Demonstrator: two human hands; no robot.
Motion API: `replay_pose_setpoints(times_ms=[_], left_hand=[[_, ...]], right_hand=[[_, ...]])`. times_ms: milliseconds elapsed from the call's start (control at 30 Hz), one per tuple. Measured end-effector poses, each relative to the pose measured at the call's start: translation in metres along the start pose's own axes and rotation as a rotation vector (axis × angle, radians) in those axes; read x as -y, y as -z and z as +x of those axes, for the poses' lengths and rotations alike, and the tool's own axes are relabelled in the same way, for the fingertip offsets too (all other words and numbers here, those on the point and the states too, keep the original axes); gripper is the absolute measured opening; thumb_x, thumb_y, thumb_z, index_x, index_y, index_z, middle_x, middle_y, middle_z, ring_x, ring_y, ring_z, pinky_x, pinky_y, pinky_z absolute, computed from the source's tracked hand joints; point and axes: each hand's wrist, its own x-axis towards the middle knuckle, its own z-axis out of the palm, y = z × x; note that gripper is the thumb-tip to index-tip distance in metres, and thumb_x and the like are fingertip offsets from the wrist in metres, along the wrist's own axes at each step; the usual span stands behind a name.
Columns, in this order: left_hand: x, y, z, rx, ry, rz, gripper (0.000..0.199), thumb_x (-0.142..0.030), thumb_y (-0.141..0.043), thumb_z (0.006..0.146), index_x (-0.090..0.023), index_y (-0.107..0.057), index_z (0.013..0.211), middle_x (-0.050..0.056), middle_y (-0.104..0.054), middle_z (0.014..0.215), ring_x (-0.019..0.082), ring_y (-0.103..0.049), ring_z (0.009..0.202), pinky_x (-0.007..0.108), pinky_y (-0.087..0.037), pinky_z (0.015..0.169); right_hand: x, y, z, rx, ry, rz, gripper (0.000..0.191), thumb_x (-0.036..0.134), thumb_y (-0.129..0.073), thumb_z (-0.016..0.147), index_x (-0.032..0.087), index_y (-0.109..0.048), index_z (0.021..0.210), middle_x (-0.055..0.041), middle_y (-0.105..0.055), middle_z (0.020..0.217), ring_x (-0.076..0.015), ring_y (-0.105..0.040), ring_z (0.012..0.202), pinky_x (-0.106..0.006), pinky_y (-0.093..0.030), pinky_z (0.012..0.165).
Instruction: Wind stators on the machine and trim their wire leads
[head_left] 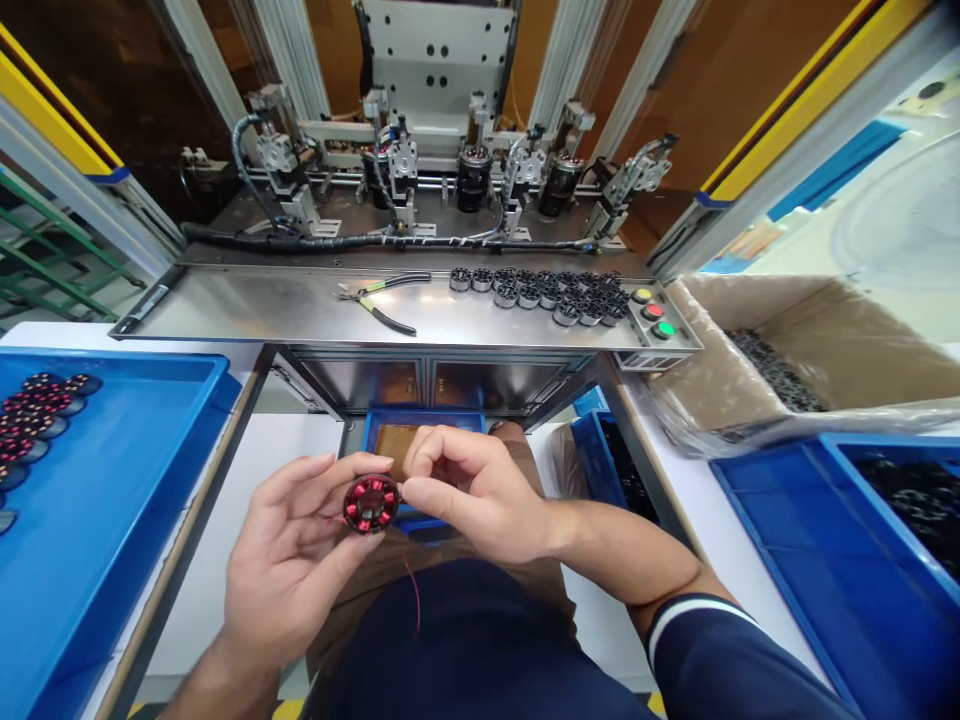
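A round black part with red wire coils is held upright between the thumb and fingers of my left hand, its ringed face toward me. My right hand is at the part's right edge, thumb and index finger pinched together; what they hold there is too small to make out. A thin red wire hangs below the hands in front of the dark blue shirt.
Pliers and rows of small black rings lie on the steel shelf, left of a button box. Machine fixtures stand behind. A blue tray of coil parts is left; a lined carton and blue bin are right.
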Motion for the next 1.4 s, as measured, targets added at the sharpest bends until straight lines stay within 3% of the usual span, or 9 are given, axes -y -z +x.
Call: replay_pose_setpoints(times_ms=[167, 333, 500, 700, 1000, 1167, 1233, 1300, 1400], left_hand=[[0.001, 0.005, 0.003, 0.056, 0.153, -0.146, 0.036, -0.009, -0.073, 0.083, -0.022, -0.068, 0.116, 0.012, -0.072, 0.127, 0.021, -0.076, 0.1, 0.028, -0.063, 0.087], [0.007, 0.0, 0.009, 0.029, 0.111, -0.239, 0.052, -0.024, -0.089, 0.067, -0.022, -0.071, 0.116, 0.014, -0.069, 0.129, 0.02, -0.075, 0.09, 0.03, -0.064, 0.081], [0.009, -0.009, 0.007, -0.133, -0.097, 0.115, 0.041, -0.006, -0.082, 0.071, -0.022, -0.072, 0.107, 0.007, -0.072, 0.11, 0.021, -0.07, 0.104, 0.027, -0.063, 0.08], [0.007, -0.008, -0.001, -0.086, -0.199, 0.272, 0.056, 0.001, -0.079, 0.068, -0.021, -0.068, 0.118, 0.007, -0.073, 0.112, 0.02, -0.072, 0.099, 0.028, -0.063, 0.083], [0.006, -0.01, -0.002, -0.164, -0.192, 0.265, 0.046, 0.0, -0.08, 0.069, -0.02, -0.07, 0.109, 0.004, -0.073, 0.11, 0.018, -0.072, 0.1, 0.026, -0.062, 0.086], [0.003, -0.007, -0.001, -0.076, -0.258, 0.316, 0.055, 0.006, -0.078, 0.066, -0.021, -0.07, 0.113, 0.005, -0.073, 0.111, 0.02, -0.071, 0.103, 0.028, -0.062, 0.086], [0.002, -0.007, -0.001, -0.037, -0.264, 0.348, 0.055, 0.007, -0.077, 0.067, -0.021, -0.069, 0.114, 0.005, -0.072, 0.112, 0.019, -0.071, 0.103, 0.027, -0.062, 0.086], [0.002, -0.008, -0.002, -0.04, -0.265, 0.378, 0.054, 0.007, -0.077, 0.067, -0.021, -0.07, 0.113, 0.004, -0.072, 0.112, 0.015, -0.07, 0.101, 0.022, -0.061, 0.084], [0.002, -0.01, -0.003, -0.09, -0.249, 0.35, 0.053, 0.007, -0.079, 0.066, -0.02, -0.07, 0.111, 0.003, -0.072, 0.112, 0.013, -0.07, 0.1, 0.019, -0.061, 0.084]], right_hand=[[-0.009, -0.006, -0.006, -0.088, 0.033, 0.03, 0.027, 0.041, -0.068, 0.091, 0.019, -0.054, 0.081, 0.0002, -0.054, 0.077, -0.0121, -0.048, 0.068, -0.028, -0.042, 0.063], [-0.014, -0.011, -0.01, -0.114, 0.094, -0.06, 0.028, 0.041, -0.066, 0.091, 0.02, -0.052, 0.079, 0.0006, -0.053, 0.075, -0.0122, -0.047, 0.066, -0.028, -0.041, 0.062], [-0.021, -0.011, -0.013, -0.124, 0.079, -0.086, 0.024, 0.039, -0.062, 0.094, 0.02, -0.053, 0.082, -0.0001, -0.053, 0.076, -0.0126, -0.047, 0.067, -0.028, -0.041, 0.063], [-0.015, -0.012, -0.001, -0.073, 0.224, -0.159, 0.026, 0.039, -0.072, 0.087, 0.021, -0.052, 0.087, -0.0023, -0.053, 0.086, -0.0163, -0.05, 0.081, -0.033, -0.045, 0.077], [-0.034, -0.025, -0.01, -0.235, -0.034, 0.131, 0.026, 0.042, -0.059, 0.097, 0.021, -0.048, 0.087, 0.0001, -0.053, 0.085, -0.0125, -0.052, 0.074, -0.029, -0.046, 0.073], [-0.025, -0.019, -0.004, -0.214, 0.262, -0.069, 0.033, 0.037, -0.077, 0.083, 0.021, -0.053, 0.1, -0.0052, -0.054, 0.102, -0.0177, -0.054, 0.093, -0.033, -0.047, 0.084], [-0.019, -0.019, -0.001, -0.193, 0.338, -0.154, 0.026, 0.032, -0.076, 0.084, 0.02, -0.056, 0.095, -0.0059, -0.056, 0.1, -0.0188, -0.055, 0.095, -0.035, -0.047, 0.087], [-0.016, -0.021, 0.001, -0.213, 0.293, -0.115, 0.015, 0.028, -0.069, 0.09, 0.02, -0.057, 0.086, -0.0039, -0.055, 0.093, -0.0162, -0.055, 0.088, -0.033, -0.047, 0.084], [-0.017, -0.026, -0.001, -0.289, 0.108, 0.065, 0.02, 0.031, -0.063, 0.095, 0.019, -0.054, 0.081, -0.0005, -0.052, 0.085, -0.0127, -0.051, 0.077, -0.029, -0.046, 0.075]])
